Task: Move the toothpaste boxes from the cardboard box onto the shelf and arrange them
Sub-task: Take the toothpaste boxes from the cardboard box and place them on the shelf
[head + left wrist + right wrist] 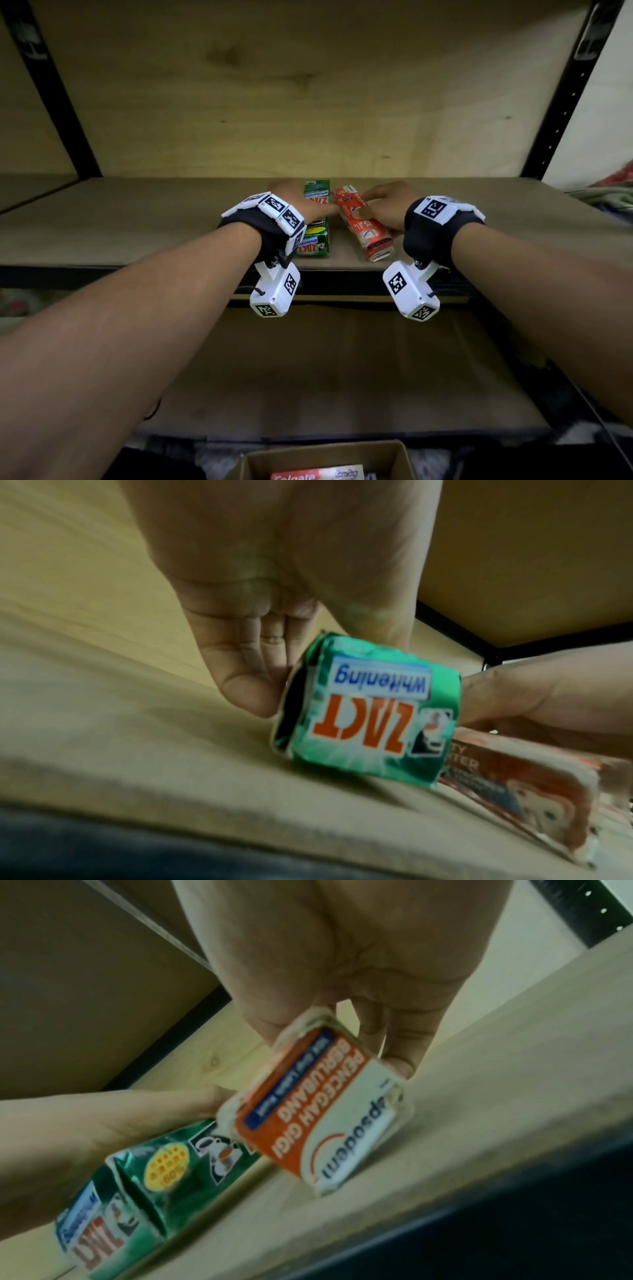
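Two toothpaste boxes lie side by side on the wooden shelf. The green Zact box points front to back. My left hand grips it, fingers on its left side and thumb over the right. The red and white Pepsodent box lies askew, its near end swung right. My right hand holds it from above, fingertips on its right side, thumb on the left. The green box and the red box each fill their own wrist view.
At the bottom edge, below the shelves, stands an open cardboard box with a Colgate box inside. Black shelf uprights frame both sides. A lower shelf board sits beneath. Bare shelf surface stretches left and right of the two boxes.
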{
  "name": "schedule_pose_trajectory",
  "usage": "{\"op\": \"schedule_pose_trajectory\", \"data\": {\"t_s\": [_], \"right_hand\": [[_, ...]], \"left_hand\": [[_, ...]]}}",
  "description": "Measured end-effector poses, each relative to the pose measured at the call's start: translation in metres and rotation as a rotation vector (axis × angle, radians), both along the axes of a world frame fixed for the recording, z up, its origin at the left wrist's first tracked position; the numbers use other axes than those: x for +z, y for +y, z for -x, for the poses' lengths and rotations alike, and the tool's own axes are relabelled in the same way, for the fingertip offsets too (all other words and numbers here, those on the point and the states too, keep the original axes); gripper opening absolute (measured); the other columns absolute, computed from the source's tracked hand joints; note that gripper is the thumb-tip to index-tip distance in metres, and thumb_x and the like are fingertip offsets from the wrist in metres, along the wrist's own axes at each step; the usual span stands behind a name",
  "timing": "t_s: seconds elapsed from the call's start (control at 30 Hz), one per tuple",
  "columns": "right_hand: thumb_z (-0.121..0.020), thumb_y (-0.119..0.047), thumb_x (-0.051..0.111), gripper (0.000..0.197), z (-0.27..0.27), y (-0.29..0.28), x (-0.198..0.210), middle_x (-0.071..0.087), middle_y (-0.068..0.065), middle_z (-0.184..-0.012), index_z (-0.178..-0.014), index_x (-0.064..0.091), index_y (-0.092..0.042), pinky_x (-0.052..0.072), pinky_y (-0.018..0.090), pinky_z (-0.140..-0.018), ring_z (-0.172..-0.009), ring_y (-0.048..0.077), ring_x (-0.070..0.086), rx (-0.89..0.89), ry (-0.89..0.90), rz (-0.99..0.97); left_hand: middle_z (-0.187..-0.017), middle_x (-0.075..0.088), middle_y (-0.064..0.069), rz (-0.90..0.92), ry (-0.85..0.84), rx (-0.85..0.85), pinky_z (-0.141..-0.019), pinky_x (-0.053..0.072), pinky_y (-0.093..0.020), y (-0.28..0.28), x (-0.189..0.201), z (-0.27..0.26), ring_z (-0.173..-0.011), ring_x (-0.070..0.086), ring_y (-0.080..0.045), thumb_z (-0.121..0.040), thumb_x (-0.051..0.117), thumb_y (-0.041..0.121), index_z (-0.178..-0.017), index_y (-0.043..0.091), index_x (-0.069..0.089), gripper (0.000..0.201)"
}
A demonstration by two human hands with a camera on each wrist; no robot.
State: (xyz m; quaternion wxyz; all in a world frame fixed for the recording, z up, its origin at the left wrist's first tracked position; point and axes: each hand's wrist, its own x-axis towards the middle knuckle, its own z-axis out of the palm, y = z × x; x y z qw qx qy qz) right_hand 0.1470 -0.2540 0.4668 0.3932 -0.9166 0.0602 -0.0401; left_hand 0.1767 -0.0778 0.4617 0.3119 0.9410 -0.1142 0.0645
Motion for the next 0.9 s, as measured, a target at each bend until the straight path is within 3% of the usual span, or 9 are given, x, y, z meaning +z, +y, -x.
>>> {"op": "schedule_pose_trajectory", "data": {"t_s": [0.1,0.17,0.27,0.33,0.5,0.63,0.7,0.77,0.9], "right_hand": [[-0.090,-0.024,0.072,0.042,-0.002,-0.002,-0.003,0.068,0.007,-0.119,-0.131,0.062,-0.019,0.053,0.030,-0.077,-0.093,0.021,0.067,-0.015,-0.019,-0.034],[-0.090,-0.022,0.071,0.036,0.000,-0.003,-0.002,0.069,0.007,-0.117,-0.126,0.066,-0.020,0.055,0.029,-0.073,-0.095,0.022,0.069,-0.021,-0.017,-0.032],[-0.094,-0.014,0.062,0.026,0.008,-0.003,0.001,0.070,0.009,-0.110,-0.119,0.069,-0.018,0.058,0.031,-0.070,-0.093,0.026,0.070,-0.019,-0.018,-0.059],[-0.094,-0.010,0.057,0.023,0.016,-0.002,0.002,0.071,0.009,-0.106,-0.112,0.071,-0.018,0.060,0.035,-0.073,-0.092,0.027,0.071,-0.009,-0.019,-0.056],[-0.092,-0.006,0.055,0.024,0.038,-0.001,0.002,0.072,0.006,-0.104,-0.094,0.072,-0.023,0.060,0.043,-0.084,-0.095,0.025,0.071,0.029,0.002,-0.058],[-0.092,-0.012,0.058,0.023,0.064,0.000,0.000,0.072,-0.005,-0.094,-0.085,0.074,-0.028,0.062,0.041,-0.080,-0.089,0.022,0.073,0.031,-0.046,0.015],[-0.093,-0.016,0.058,0.022,0.078,0.000,-0.002,0.070,-0.007,-0.088,-0.087,0.075,-0.028,0.062,0.042,-0.078,-0.087,0.024,0.073,0.033,-0.064,0.047],[-0.094,-0.018,0.060,0.018,0.091,0.000,-0.006,0.072,0.001,-0.092,-0.087,0.074,-0.026,0.063,0.041,-0.074,-0.087,0.025,0.073,0.041,-0.072,0.053],[-0.095,-0.019,0.062,0.013,0.112,0.000,-0.020,0.070,0.003,-0.098,-0.091,0.073,-0.024,0.062,0.034,-0.067,-0.077,0.017,0.068,0.091,-0.046,0.031]], "left_hand": [[-0.064,0.052,0.012,-0.067,-0.010,-0.028,-0.049,0.033,-0.020,0.000,0.001,0.003,-0.059,0.049,-0.005,-0.082,0.070,0.053,-0.063,0.026,0.052,0.038],[-0.069,0.054,0.010,-0.087,0.025,-0.023,-0.053,0.035,-0.022,0.001,0.000,0.002,-0.065,0.053,-0.012,-0.082,0.067,0.058,-0.068,0.028,0.053,0.036],[-0.085,0.060,0.002,-0.124,0.051,0.030,-0.070,0.047,-0.029,0.004,-0.005,-0.002,-0.080,0.057,-0.020,-0.075,0.064,0.072,-0.084,0.022,0.059,0.050],[-0.088,0.055,0.001,-0.130,0.030,0.057,-0.078,0.048,-0.034,0.006,-0.008,-0.004,-0.078,0.053,-0.021,-0.073,0.062,0.075,-0.087,0.024,0.056,0.053],[-0.069,0.037,0.006,-0.111,0.052,0.064,-0.057,0.027,-0.027,0.011,-0.003,0.016,-0.059,0.034,-0.014,-0.083,0.066,0.049,-0.065,0.031,0.037,0.039],[-0.081,0.051,-0.003,-0.133,0.044,0.072,-0.068,0.036,-0.029,0.017,0.001,0.032,-0.074,0.047,-0.021,-0.087,0.062,0.048,-0.081,0.023,0.053,0.028],[-0.076,0.052,-0.004,-0.148,0.025,0.079,-0.065,0.036,-0.029,0.020,0.002,0.043,-0.070,0.049,-0.020,-0.087,0.060,0.049,-0.080,0.022,0.056,0.029],[-0.073,0.049,-0.006,-0.156,0.003,0.062,-0.064,0.034,-0.028,0.022,0.002,0.057,-0.068,0.045,-0.020,-0.090,0.057,0.045,-0.079,0.020,0.053,0.027],[-0.075,0.057,-0.008,-0.068,0.069,0.010,-0.055,0.035,-0.025,0.025,-0.011,0.092,-0.065,0.051,-0.022,-0.092,0.060,0.036,-0.084,0.018,0.061,0.019]]}}
